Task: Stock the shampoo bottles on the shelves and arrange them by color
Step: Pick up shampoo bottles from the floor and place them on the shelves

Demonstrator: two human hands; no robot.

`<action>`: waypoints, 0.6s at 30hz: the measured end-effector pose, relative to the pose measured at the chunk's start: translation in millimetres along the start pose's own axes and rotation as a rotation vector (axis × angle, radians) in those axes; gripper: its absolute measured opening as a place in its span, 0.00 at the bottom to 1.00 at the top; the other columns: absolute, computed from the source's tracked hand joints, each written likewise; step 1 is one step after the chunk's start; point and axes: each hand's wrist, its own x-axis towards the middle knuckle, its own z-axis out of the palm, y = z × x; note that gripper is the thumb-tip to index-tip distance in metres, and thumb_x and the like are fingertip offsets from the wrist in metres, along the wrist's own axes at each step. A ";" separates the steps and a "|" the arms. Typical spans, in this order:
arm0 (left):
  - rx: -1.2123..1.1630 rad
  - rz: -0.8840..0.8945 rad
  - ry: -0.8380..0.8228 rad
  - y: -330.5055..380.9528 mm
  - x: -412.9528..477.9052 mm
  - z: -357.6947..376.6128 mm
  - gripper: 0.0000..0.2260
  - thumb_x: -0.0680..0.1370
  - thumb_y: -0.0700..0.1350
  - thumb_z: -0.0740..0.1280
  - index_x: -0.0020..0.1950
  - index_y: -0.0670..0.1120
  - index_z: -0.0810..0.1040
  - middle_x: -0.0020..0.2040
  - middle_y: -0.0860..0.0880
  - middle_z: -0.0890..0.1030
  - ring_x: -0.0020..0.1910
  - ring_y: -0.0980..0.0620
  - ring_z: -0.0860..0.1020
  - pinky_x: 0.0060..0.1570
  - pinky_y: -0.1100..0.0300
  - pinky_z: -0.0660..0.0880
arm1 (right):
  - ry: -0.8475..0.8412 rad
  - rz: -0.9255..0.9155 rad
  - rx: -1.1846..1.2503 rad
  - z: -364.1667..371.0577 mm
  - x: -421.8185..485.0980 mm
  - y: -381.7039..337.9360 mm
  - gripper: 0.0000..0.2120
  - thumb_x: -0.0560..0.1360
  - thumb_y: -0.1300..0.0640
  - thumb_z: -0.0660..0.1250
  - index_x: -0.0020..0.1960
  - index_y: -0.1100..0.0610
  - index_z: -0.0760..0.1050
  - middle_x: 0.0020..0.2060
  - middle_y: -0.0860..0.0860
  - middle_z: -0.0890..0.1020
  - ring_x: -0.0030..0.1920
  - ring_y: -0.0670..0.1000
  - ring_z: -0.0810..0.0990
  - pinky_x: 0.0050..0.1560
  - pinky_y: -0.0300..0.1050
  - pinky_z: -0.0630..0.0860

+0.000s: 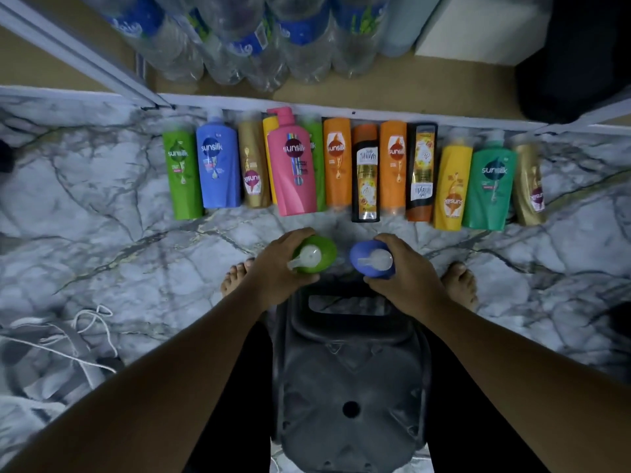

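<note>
Veined marble floor by the shelf; left fingers round green bottle, right fingers round blue bottle.

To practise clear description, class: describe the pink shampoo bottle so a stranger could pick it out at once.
On the marble floor, a row of bottles lies along the foot of the shelf. From the row's left end, pass a green bottle, a blue bottle and a gold bottle. The pink bottle comes next: the only pink one, with a pump top, overlapping its neighbours.
</note>
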 end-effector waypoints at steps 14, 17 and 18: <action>-0.072 0.207 0.041 318.3 -183.9 -189.4 0.34 0.68 0.53 0.81 0.70 0.61 0.70 0.65 0.61 0.77 0.65 0.61 0.75 0.64 0.59 0.73 | 0.205 -0.220 0.258 -282.3 -158.8 -268.1 0.30 0.63 0.55 0.83 0.59 0.37 0.75 0.56 0.34 0.80 0.57 0.37 0.78 0.50 0.28 0.71; -0.111 0.298 0.128 394.3 -226.4 -225.1 0.32 0.67 0.49 0.81 0.67 0.58 0.70 0.59 0.65 0.78 0.59 0.64 0.77 0.54 0.72 0.72 | 0.304 -0.289 0.396 -337.5 -203.9 -320.6 0.31 0.64 0.56 0.83 0.62 0.43 0.73 0.57 0.38 0.80 0.58 0.43 0.78 0.54 0.35 0.75; -0.122 0.335 0.161 417.5 -239.2 -235.2 0.32 0.67 0.50 0.80 0.66 0.57 0.70 0.58 0.66 0.78 0.59 0.64 0.77 0.54 0.72 0.72 | 0.338 -0.315 0.428 -355.0 -219.0 -337.3 0.32 0.64 0.54 0.83 0.63 0.44 0.72 0.59 0.39 0.79 0.60 0.45 0.78 0.56 0.42 0.77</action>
